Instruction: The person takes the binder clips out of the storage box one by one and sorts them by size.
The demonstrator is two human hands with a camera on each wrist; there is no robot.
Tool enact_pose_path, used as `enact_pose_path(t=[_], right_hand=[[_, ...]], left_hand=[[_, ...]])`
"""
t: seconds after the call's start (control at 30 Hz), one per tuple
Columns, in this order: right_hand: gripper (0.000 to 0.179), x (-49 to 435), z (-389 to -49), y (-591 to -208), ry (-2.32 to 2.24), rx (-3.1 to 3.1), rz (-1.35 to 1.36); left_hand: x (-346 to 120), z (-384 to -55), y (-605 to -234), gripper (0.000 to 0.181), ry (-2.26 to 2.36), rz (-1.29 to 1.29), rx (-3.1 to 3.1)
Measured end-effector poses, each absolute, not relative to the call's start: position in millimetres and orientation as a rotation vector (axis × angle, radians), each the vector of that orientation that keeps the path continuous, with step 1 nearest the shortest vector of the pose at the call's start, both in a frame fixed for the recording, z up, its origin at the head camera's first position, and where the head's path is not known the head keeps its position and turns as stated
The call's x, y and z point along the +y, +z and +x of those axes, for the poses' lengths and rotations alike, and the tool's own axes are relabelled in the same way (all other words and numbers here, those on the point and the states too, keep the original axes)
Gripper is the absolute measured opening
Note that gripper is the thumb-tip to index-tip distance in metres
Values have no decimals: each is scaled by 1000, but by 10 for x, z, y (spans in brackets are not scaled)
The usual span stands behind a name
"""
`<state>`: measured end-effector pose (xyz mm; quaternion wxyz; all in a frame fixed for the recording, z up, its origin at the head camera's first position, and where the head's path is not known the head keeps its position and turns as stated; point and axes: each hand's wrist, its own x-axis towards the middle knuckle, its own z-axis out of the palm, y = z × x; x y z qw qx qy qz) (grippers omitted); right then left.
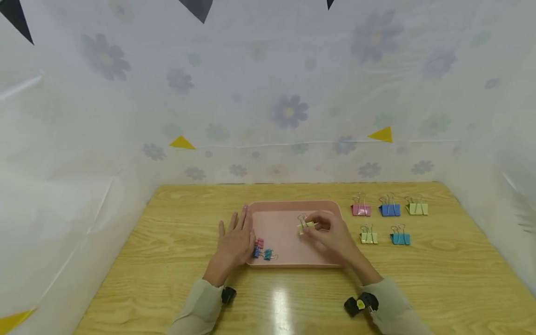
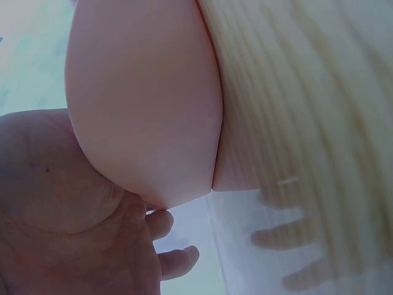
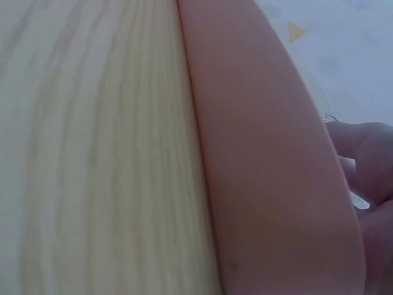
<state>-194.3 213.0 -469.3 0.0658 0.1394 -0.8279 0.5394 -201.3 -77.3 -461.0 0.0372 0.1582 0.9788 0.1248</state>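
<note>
In the head view a pink tray [image 1: 293,263] lies on the wooden table. My right hand [image 1: 331,235] is over it and pinches a pale yellow binder clip [image 1: 302,228] between thumb and fingers. Along the tray's left side rests my left hand [image 1: 236,241], its fingers extended; the left wrist view shows the palm [image 2: 55,203] against the tray wall [image 2: 147,110]. Beside that hand, inside the tray, sit small binder clips: a pink one [image 1: 260,242], a blue one [image 1: 256,253] and a teal one [image 1: 268,254]. In the right wrist view the tray wall [image 3: 282,160] hides most of the right hand [image 3: 374,166].
Right of the tray stand larger binder clips in two rows. The back row has pink [image 1: 361,210], blue [image 1: 390,211] and yellow-green [image 1: 418,209]; the front row has yellow [image 1: 369,238] and teal [image 1: 400,239]. A flower-patterned sheet [image 1: 251,116] hangs behind the table [image 1: 176,223].
</note>
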Motion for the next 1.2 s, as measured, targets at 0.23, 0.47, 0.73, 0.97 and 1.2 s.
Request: enact_pose_path(t=[0.23,0.47,0.73,0.97,1.2], right_hand=[[23,2250,-1878,-4651,1582,-2527,441],[25,2335,-1861,-4602,1588,-2554,427],[28,2516,-1812,-4552,1603,-2585,379],[31,2718,-1763,-4480,1706,-2555,378],[27,2907,-1747,-4434,1678,-2493,390]], left_hand=[[-773,-2009,-4609,62,390,488,3009],[-767,-2002,-4615,62,437,501,3011],[-769,-1998,-4602,62,425,490,3010],[-755,-2000,-4607,61,425,486,3005],[-757,-2002,-4601,61,440,482,3000]])
